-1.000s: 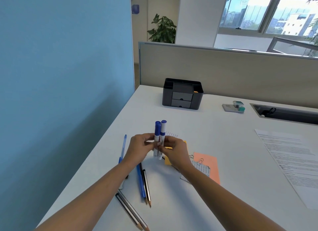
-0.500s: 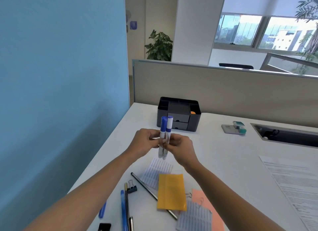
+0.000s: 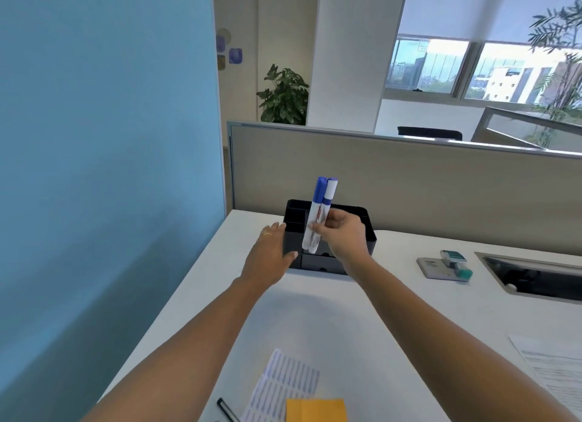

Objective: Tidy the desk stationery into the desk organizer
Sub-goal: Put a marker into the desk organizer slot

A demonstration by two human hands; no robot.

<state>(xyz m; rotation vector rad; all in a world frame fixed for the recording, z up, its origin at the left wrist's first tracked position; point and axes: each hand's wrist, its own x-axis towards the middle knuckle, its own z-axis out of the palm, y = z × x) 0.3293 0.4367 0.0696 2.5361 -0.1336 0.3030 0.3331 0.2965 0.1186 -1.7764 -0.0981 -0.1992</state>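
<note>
Desk [image 3: 393, 311]: one, white, with a beige partition [image 3: 409, 182] along its far edge.

Cable recess [image 3: 535, 273]: one, sunk into the desk at far right.

Desk organizer [image 3: 368, 232]: one, black, at the far left of the desk against the partition. Two drawers show in its front, partly hidden by the hands.

Printed sheet [image 3: 554, 374]: one, at the near right edge.

Left hand [image 3: 271, 258]: fingers straight and flat against the organizer's left side, thumb on its front; holds nothing.

Right hand [image 3: 343, 236]: fingers and thumb pinch both markers at mid-barrel.

Lined paper [image 3: 283, 387]: one piece, near centre, its near end under one yellow pad [image 3: 315, 410].

Grey-and-teal desk tool [image 3: 444, 265]: one, right of the organizer, well apart from it.

Markers [image 3: 318, 214]: two, white barrels, blue caps up, side by side and touching, tilted slightly right, in front of the organizer. Whether they touch it cannot be told.

Black pen [image 3: 227, 410]: one, at the near edge.
</note>
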